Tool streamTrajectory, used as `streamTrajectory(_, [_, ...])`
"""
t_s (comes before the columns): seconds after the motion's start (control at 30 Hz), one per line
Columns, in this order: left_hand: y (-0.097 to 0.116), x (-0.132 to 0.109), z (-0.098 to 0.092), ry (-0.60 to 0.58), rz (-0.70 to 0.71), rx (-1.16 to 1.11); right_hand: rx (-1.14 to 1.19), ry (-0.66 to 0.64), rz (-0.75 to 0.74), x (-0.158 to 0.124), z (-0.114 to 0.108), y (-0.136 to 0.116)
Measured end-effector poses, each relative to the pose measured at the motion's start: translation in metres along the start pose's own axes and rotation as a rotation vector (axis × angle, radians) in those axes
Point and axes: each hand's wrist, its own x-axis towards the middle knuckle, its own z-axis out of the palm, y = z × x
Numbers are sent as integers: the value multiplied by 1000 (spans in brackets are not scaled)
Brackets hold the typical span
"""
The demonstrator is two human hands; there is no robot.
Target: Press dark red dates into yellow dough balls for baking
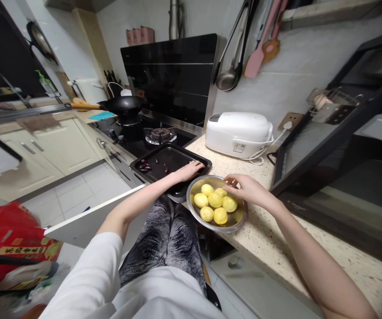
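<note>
My left hand [191,170] reaches over the right end of a black baking tray [180,155], its fingers stretched out and slightly bent. Whatever lies under its fingertips is hidden. Several small, dark red, glossy oval pieces [145,167] are scattered on the tray's left part. My right hand [239,187] is at the upper right rim of a metal bowl [195,218], fingers apart, reaching over the edge near the lemons. Several yellow lemons [215,199] lie in this bowl, which sits at the front edge of the counter, beside the tray.
A white rice cooker [239,133] stands behind the bowl. The tray adjoins the gas stove [159,134], where a black wok [122,104] rests on the far burner. At right a dark oven-like appliance [323,177] stands on the counter. A pulled-out drawer [94,212] is at my left.
</note>
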Motion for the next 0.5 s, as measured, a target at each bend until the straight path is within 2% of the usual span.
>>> streamTrajectory(0.1, [5,-1,1,6,-44,37,-4,-6,-9,0,0,1])
streamTrajectory(0.2, [1,-11,-2,6,-120,96,-2,-11,-9,-1,-1,1])
streamTrajectory(0.5, [-41,-74,-32,34,-464,332,-138,-60,141,-6,-3,-6])
